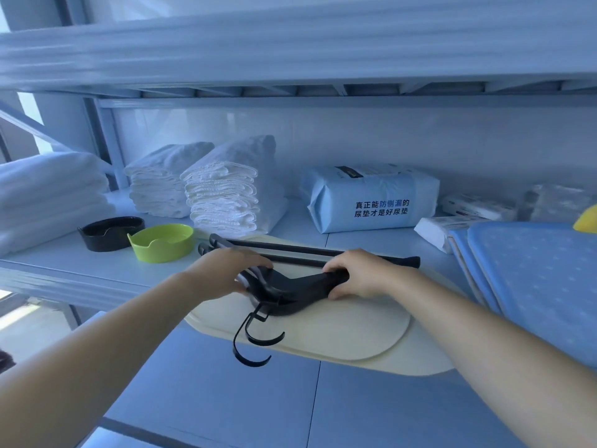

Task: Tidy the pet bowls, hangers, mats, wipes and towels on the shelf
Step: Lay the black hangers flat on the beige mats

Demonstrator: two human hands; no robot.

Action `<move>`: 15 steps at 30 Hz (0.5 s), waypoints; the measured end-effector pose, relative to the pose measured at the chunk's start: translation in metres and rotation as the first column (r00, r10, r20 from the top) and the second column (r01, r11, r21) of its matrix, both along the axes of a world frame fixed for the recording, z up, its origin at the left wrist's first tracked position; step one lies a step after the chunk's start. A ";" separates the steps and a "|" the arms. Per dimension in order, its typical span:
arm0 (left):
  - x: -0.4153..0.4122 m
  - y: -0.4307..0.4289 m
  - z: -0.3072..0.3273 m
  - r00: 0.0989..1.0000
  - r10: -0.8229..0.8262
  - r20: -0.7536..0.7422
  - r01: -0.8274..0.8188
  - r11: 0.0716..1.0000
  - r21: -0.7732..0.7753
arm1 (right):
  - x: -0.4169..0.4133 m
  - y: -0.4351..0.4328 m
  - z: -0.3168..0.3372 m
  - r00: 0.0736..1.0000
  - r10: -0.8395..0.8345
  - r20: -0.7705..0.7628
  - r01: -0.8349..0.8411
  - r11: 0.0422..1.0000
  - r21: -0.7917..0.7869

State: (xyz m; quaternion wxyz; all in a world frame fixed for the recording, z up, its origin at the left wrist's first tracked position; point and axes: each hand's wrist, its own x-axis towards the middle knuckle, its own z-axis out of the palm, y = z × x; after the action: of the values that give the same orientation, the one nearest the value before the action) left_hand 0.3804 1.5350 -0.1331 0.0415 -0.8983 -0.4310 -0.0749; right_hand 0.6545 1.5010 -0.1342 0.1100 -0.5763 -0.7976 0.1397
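Black hangers (290, 291) between both hands

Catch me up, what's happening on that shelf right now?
A person grips a bundle of black hangers with both hands, left hand and right hand at opposite shoulders, low over the cream mat on the shelf. The black bowl and green bowl sit side by side to the left, folded towels behind them, blue mats at right.
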 end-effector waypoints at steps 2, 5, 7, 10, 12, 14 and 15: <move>0.002 -0.003 0.001 1.000 0.004 -0.025 -0.004 0.999 0.035 | 0.004 -0.002 -0.001 1.000 0.007 0.016 -0.008 1.000 0.020; 0.006 -0.008 0.002 0.998 0.015 -0.062 -0.010 0.997 0.077 | 0.009 -0.004 0.000 0.999 0.028 0.022 -0.028 0.999 0.025; 0.010 -0.012 0.002 0.997 0.013 -0.079 -0.005 0.995 0.103 | 0.014 -0.006 0.003 0.999 0.036 0.023 -0.036 0.999 0.005; 0.022 -0.020 0.003 0.996 -0.023 -0.087 0.036 0.989 0.145 | 0.026 -0.013 0.008 0.997 0.054 0.055 -0.053 0.998 -0.018; 0.030 -0.025 0.004 0.996 -0.052 -0.078 0.064 0.984 0.164 | 0.036 -0.017 0.011 0.996 0.053 0.067 -0.051 0.998 -0.034; 0.038 -0.026 0.002 0.994 -0.077 -0.073 0.089 0.980 0.178 | 0.045 -0.022 0.013 0.997 0.041 0.062 -0.038 0.998 -0.044; 0.042 -0.027 0.001 0.994 -0.084 -0.069 0.095 0.979 0.179 | 0.049 -0.023 0.012 0.998 0.031 0.054 -0.029 0.999 -0.046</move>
State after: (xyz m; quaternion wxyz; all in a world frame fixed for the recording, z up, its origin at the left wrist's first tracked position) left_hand 0.4222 1.5084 -0.1319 0.1332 -0.9110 -0.3801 -0.0884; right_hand 0.7037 1.4777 -0.1218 0.0731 -0.5702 -0.8056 0.1433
